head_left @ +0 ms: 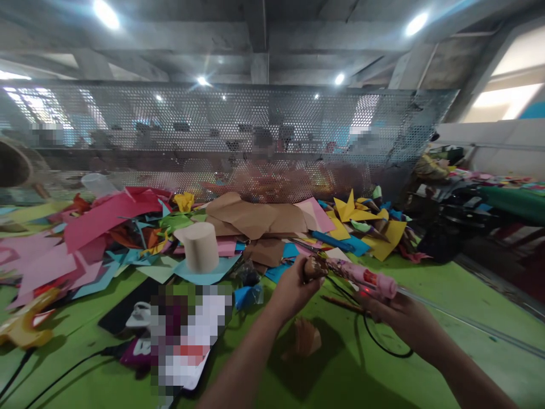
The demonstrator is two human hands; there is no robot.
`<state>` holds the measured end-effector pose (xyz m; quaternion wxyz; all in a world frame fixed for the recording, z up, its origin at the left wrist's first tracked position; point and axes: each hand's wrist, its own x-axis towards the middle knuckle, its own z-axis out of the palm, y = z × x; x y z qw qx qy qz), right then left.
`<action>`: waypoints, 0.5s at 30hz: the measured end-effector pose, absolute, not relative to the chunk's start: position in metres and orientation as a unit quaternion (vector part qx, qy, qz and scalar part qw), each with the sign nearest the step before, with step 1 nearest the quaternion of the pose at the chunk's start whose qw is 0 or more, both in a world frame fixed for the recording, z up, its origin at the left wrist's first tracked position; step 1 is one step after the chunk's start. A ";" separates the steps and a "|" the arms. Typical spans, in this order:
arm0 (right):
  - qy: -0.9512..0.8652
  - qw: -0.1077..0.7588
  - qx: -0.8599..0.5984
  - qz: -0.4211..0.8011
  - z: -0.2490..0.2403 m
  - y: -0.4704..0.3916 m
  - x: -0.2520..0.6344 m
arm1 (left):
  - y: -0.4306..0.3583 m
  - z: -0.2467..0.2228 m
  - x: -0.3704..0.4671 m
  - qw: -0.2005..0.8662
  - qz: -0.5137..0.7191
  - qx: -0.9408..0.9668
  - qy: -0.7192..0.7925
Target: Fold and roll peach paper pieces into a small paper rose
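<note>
My left hand (pixel 294 289) is closed around a small brown folded paper piece (pixel 314 268), left of the tool's tip. My right hand (pixel 389 307) grips a pink hot glue gun (pixel 361 276) with a small red light on its side. The gun points left, its tip close to the brown piece. A clear glue stick (pixel 468 324) extends from its rear end toward the right. Below my hands, another folded brown paper piece (pixel 307 336) lies on the green table (pixel 361 375).
Piled coloured papers (pixel 114 216) and brown sheets (pixel 259 218) line the back, before a perforated metal screen (pixel 191 136). A cream roll (pixel 201 247) stands left of centre. A yellow tape dispenser (pixel 32 324), a dark phone-like slab (pixel 128 307) and cables lie at left. A person's sleeve (pixel 428 166) shows far right.
</note>
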<state>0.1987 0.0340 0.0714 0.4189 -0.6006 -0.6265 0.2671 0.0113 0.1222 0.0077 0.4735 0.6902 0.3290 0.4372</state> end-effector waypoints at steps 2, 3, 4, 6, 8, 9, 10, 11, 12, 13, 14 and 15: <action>-0.631 0.407 -0.606 0.265 0.068 0.033 0.203 | 0.122 0.010 0.011 0.475 0.438 0.687 0.331; -0.632 0.401 -0.609 0.260 0.067 0.033 0.205 | 0.122 0.011 0.011 0.477 0.440 0.685 0.332; -0.634 0.396 -0.613 0.254 0.066 0.032 0.207 | 0.123 0.011 0.011 0.478 0.442 0.682 0.333; -0.640 0.388 -0.616 0.246 0.065 0.032 0.210 | 0.122 0.012 0.011 0.481 0.443 0.679 0.334; -0.647 0.388 -0.609 0.246 0.065 0.033 0.211 | 0.122 0.013 0.010 0.478 0.440 0.680 0.338; -0.651 0.388 -0.604 0.247 0.064 0.034 0.211 | 0.121 0.013 0.010 0.474 0.437 0.684 0.341; -0.654 0.388 -0.600 0.248 0.064 0.034 0.210 | 0.121 0.013 0.010 0.468 0.434 0.689 0.343; -0.656 0.387 -0.599 0.248 0.064 0.035 0.210 | 0.121 0.013 0.009 0.463 0.431 0.694 0.344; -0.656 0.386 -0.599 0.247 0.064 0.035 0.210 | 0.121 0.013 0.009 0.461 0.430 0.696 0.344; -0.656 0.384 -0.601 0.247 0.065 0.035 0.211 | 0.121 0.013 0.009 0.461 0.431 0.696 0.343; -0.654 0.384 -0.604 0.244 0.065 0.035 0.211 | 0.121 0.013 0.009 0.463 0.434 0.693 0.343; -0.653 0.385 -0.606 0.240 0.065 0.034 0.211 | 0.122 0.012 0.009 0.464 0.437 0.690 0.343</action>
